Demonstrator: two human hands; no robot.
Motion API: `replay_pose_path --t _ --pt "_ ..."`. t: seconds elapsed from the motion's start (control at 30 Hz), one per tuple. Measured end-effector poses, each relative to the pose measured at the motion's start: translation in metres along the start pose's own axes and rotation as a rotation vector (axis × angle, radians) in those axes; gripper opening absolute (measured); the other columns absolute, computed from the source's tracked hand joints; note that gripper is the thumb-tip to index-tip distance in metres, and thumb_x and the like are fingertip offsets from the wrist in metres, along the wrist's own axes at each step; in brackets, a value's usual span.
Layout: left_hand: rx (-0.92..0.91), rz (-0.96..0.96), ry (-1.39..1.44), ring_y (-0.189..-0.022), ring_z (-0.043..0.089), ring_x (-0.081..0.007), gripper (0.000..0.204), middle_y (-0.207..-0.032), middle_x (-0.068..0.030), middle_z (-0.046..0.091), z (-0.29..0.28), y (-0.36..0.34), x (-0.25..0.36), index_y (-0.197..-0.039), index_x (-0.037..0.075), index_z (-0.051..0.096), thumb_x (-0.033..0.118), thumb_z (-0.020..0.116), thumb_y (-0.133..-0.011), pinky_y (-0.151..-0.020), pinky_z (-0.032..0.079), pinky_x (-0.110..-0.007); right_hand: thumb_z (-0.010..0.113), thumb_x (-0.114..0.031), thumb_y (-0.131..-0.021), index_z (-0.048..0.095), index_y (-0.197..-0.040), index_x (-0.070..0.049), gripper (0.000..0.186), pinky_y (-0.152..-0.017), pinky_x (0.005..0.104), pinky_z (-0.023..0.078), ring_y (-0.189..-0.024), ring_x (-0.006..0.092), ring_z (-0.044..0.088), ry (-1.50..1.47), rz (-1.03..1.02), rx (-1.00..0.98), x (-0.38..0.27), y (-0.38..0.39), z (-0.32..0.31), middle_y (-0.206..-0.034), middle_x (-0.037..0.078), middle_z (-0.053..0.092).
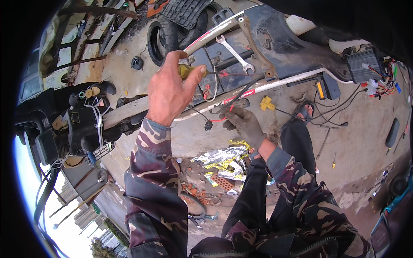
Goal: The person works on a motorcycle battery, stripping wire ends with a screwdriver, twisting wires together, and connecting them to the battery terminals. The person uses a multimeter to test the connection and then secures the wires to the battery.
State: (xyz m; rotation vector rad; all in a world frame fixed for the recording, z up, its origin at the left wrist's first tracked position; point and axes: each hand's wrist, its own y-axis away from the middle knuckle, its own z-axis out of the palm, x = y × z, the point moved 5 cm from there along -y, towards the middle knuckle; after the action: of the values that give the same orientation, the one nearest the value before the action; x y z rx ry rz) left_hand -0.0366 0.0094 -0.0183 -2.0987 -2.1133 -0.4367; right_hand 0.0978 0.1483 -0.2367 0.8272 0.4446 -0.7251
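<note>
My bare left hand (172,88) is closed around the yellow handle of a screwdriver (186,71), whose tip end lies over the vehicle's battery bay. Lower and to the right, my right hand (244,125) wears a grey glove. Its fingers pinch a thin red and black wire (232,105) beside the frame's white side rail (297,78). A black connector (208,125) hangs just left of the gloved fingertips. Beyond both hands, an open-end wrench (233,52) rests across the dark battery compartment (198,60).
A finned controller box (362,64) with many coloured wires sits at the right end of the frame. A yellow plug (267,103) hangs near my foot. Old tyres (165,39) lie behind the frame. Foil wrapping (223,161) and a screwdriver (334,160) lie on the ground.
</note>
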Motion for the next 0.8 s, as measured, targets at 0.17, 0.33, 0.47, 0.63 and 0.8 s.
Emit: replay_pose_path --t 0.17,0.33,0.47,0.63,0.8 --pt "0.104 0.354 0.090 -0.088 0.073 -0.0388 0.052 -0.096 -0.0209 0.073 -0.005 0.001 0.012 -0.128 0.005 0.060 0.045 0.072 -0.097 -0.078 0.055 -0.046 0.064 -0.026 -0.106 0.069 -0.133 -0.006 0.035 -0.079 0.0278 0.057 -0.087 0.0104 0.069 0.020 0.010 -0.007 0.001 -0.001 0.002 -0.114 0.003 0.075" --pt "-0.022 -0.068 -0.013 -0.090 0.071 -0.0350 0.054 -0.107 -0.0197 0.068 0.003 0.003 -0.008 -0.131 0.004 0.058 0.042 0.073 -0.097 -0.082 0.055 -0.042 0.064 -0.025 -0.105 0.069 -0.133 -0.006 0.034 -0.078 0.0279 0.057 -0.087 0.0106 0.070 0.012 0.017 0.003 0.003 -0.001 0.001 -0.114 0.004 0.075" --pt "0.088 0.217 0.187 -0.083 0.072 -0.0375 0.050 -0.095 -0.0205 0.072 -0.002 0.005 0.005 -0.129 0.004 0.059 0.040 0.072 -0.098 -0.080 0.056 -0.042 0.065 -0.025 -0.105 0.070 -0.130 -0.006 0.032 -0.078 0.0277 0.057 -0.086 0.0107 0.070 0.016 0.004 -0.002 0.005 0.001 0.000 -0.113 0.003 0.076" --pt "-0.072 0.019 0.014 -0.095 0.070 -0.0304 0.052 -0.109 -0.0164 0.069 0.004 0.004 -0.008 -0.138 0.004 0.054 0.029 0.072 -0.096 -0.087 0.055 -0.040 0.065 -0.025 -0.105 0.071 -0.128 -0.008 0.029 -0.078 0.0272 0.056 -0.086 0.0102 0.070 0.035 0.033 0.014 0.008 0.000 0.001 -0.112 0.002 0.076" --pt "0.132 0.160 0.113 -0.087 0.071 -0.0348 0.045 -0.095 -0.0188 0.070 0.001 0.008 -0.003 -0.131 0.004 0.058 0.027 0.071 -0.095 -0.083 0.055 -0.041 0.062 -0.023 -0.106 0.069 -0.130 -0.006 0.030 -0.079 0.0279 0.056 -0.088 0.0116 0.072 0.048 0.017 0.011 0.004 0.003 0.001 -0.112 0.004 0.076"
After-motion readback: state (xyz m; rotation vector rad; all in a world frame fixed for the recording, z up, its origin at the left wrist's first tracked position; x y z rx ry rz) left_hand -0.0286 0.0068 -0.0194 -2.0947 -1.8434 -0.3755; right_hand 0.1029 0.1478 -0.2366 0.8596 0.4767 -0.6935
